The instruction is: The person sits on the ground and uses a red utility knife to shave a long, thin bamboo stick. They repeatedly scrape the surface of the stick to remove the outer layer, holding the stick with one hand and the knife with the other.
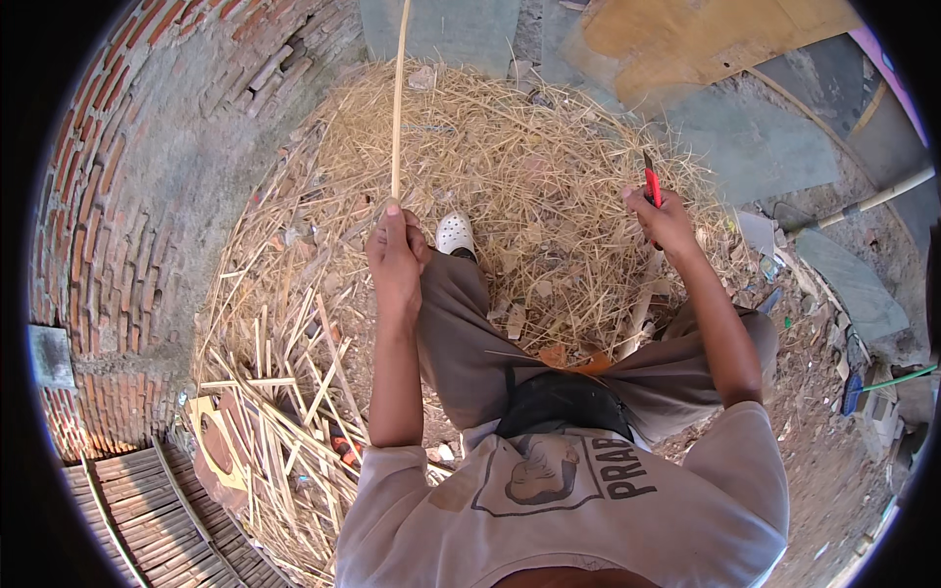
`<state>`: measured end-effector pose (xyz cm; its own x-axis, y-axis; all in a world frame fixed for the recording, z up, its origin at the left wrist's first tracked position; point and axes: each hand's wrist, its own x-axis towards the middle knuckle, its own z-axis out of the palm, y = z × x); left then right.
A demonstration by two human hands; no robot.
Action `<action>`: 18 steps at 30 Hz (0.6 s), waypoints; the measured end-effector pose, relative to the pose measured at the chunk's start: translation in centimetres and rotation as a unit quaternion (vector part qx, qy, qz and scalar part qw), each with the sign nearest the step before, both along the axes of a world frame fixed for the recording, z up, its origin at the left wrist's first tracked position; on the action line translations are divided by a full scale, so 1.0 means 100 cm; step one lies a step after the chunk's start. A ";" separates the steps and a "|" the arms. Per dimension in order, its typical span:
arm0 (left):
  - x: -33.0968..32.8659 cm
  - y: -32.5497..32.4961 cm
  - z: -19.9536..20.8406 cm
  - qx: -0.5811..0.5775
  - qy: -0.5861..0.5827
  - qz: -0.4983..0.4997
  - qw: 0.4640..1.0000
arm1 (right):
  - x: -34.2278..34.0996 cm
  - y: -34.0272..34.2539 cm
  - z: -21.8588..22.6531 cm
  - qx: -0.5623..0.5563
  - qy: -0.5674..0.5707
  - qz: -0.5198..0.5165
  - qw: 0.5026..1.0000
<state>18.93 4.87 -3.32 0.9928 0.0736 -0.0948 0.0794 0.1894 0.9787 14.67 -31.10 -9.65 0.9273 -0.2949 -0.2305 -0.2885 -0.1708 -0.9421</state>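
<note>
A long, thin bamboo strip [398, 108] stands out from my left hand [397, 253], whose thumb and fingers pinch its near end. The strip points away from me and runs off the far edge of the picture. In my right hand [667, 225] is a red utility knife [653, 184], its dark blade pointing away from me. Blade and strip are well apart. Below both hands spreads a heap of pale bamboo shavings [559, 196].
Many cut bamboo strips [294, 407] lie loose at my left. A brick wall [147, 206] rises on the left, above a bamboo slat platform [147, 500]. Grey sheets [765, 147] and a tan board [696, 44] lie at the far right, near a pale pole [872, 199].
</note>
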 end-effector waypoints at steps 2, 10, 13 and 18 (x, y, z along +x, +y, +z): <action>0.076 0.020 -0.011 -0.082 0.006 0.046 0.996 | 0.000 0.009 0.005 0.008 -0.007 0.014 1.000; 0.203 0.204 -0.179 0.164 0.246 0.283 0.913 | -0.007 0.009 0.001 -0.025 -0.029 0.027 0.999; 0.115 0.233 -0.281 0.130 0.272 0.280 0.912 | -0.004 0.017 -0.002 -0.018 -0.012 0.023 1.000; -0.096 0.251 -0.448 0.143 0.451 0.369 0.800 | 0.004 0.021 -0.032 -0.024 0.048 0.058 0.997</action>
